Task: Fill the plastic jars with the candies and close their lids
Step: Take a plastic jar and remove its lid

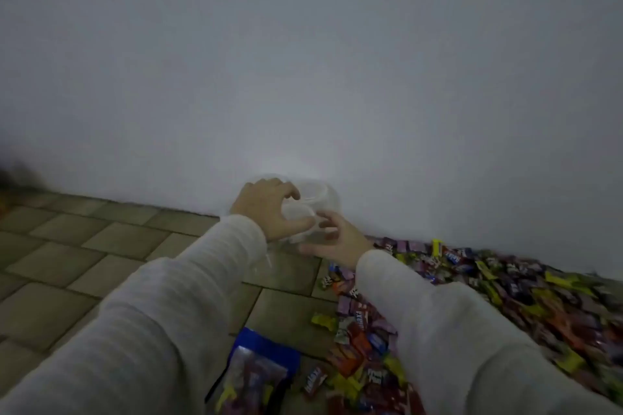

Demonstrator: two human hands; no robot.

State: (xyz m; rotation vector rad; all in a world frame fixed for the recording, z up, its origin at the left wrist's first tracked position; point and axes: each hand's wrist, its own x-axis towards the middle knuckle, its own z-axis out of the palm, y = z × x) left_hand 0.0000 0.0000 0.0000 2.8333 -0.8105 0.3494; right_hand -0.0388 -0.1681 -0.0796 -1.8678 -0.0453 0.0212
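Against white wall (337, 77), on tiled floor (84, 246): left hand (266, 209) curled round clear plastic jar (313, 209); right hand (337, 239) fingers half-bent, touching jar. Candies (505, 296) heaped right; candy bag (259, 371) near.

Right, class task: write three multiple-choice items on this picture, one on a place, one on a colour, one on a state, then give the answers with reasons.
1. Where does the candy pile lie?
A. on a shelf
B. on the tiled floor, right of the arms
C. inside the jar

2. What colour is the candy bag's top?
A. blue
B. green
C. white

3. What is the left hand doing?
A. hanging idle
B. scooping candies
C. gripping the clear plastic jar

Answers: B, wrappers spread over the tiles by the wall; A, a blue band shows; C, its fingers curl round the jar.
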